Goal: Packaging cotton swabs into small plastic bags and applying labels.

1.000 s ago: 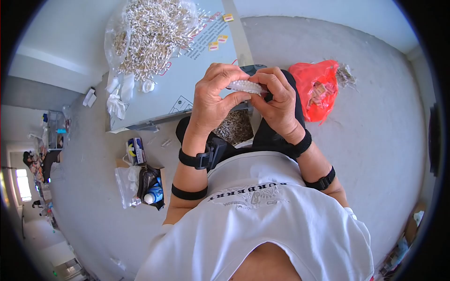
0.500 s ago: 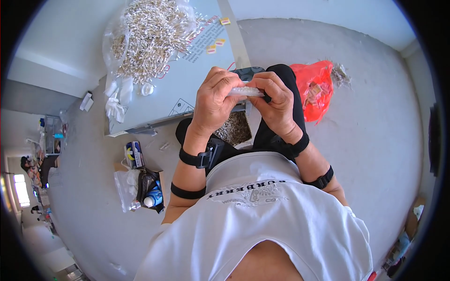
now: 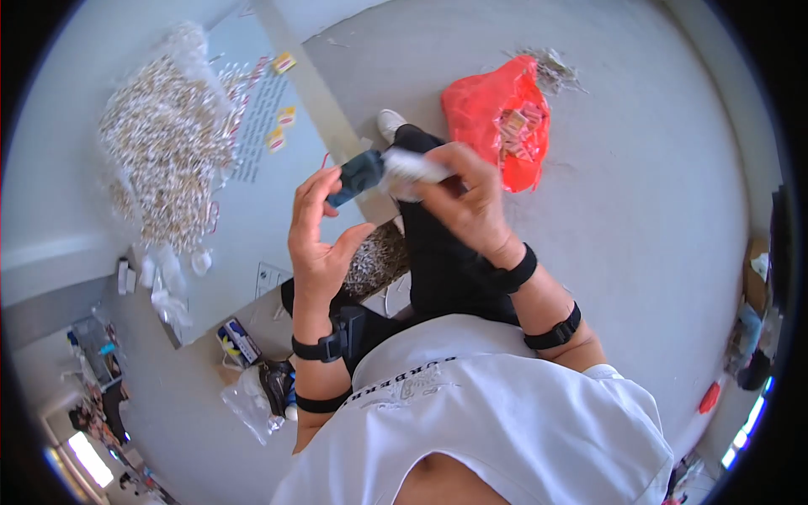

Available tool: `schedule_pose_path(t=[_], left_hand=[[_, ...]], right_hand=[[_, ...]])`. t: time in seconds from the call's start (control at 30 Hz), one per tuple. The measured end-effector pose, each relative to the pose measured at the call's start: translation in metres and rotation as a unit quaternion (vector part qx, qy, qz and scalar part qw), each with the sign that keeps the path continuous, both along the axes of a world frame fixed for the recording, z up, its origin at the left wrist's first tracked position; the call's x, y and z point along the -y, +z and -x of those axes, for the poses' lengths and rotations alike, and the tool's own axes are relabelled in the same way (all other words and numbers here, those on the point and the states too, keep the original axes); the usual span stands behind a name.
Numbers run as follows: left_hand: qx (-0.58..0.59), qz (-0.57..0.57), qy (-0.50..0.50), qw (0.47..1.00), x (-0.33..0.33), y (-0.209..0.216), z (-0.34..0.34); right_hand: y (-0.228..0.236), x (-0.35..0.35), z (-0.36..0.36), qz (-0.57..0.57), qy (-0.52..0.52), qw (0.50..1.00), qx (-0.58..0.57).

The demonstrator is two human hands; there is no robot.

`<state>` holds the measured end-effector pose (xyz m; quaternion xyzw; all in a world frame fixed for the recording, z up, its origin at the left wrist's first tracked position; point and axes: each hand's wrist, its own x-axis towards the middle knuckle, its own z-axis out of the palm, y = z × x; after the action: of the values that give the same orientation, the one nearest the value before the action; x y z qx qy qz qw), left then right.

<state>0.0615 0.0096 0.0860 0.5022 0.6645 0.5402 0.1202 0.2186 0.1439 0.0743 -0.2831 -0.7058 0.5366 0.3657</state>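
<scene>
My right hand (image 3: 467, 202) pinches a small clear plastic packet (image 3: 418, 167), blurred by motion, with whitish contents that look like cotton swabs. To its left my left hand (image 3: 318, 236) is held up, thumb and fingers apart and holding nothing. Just beyond the left fingertips is a dark, flat-topped object (image 3: 362, 172) at the table edge; I cannot make out its kind. Below the hands, between my knees, stands an open box of cotton swabs (image 3: 376, 259). A large clear bag (image 3: 181, 46) spills a heap of cotton swabs (image 3: 164, 147) over the table at left.
On the pale table (image 3: 244, 244) lie small yellow packets (image 3: 286, 116) and white plastic scraps (image 3: 168, 295). A red plastic bag (image 3: 475, 101) holding small packets sits on the floor at right, beside loose swabs (image 3: 551, 71). A blue box (image 3: 240, 341) and bags are at lower left.
My left hand has let go of the packet and opened, moving left. My right hand keeps the packet. The view has turned toward the right, so the table and red bag appear further left.
</scene>
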Motion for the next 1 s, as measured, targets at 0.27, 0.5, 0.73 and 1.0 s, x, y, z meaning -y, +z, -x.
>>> schedule_pose_path(t=[0.27, 0.5, 0.73, 1.0], left_hand=[[0.074, 0.163, 0.014, 0.984, -0.008, -0.051, 0.007], [0.107, 0.189, 0.041, 0.975, 0.001, -0.074, 0.022], [0.045, 0.140, 0.160, 0.976, 0.026, -0.096, 0.058], [0.020, 0.028, 0.500, 0.866, 0.168, -0.106, 0.180]], right_hand=[[-0.175, -0.147, -0.126, 0.154, -0.303, 0.900, 0.273], [-0.216, -0.200, -0.112, 0.309, -0.403, 0.856, 0.093], [-0.172, -0.166, -0.076, 0.215, -0.183, 0.958, 0.042], [-0.087, -0.104, 0.010, 0.104, -0.060, 0.992, 0.048]])
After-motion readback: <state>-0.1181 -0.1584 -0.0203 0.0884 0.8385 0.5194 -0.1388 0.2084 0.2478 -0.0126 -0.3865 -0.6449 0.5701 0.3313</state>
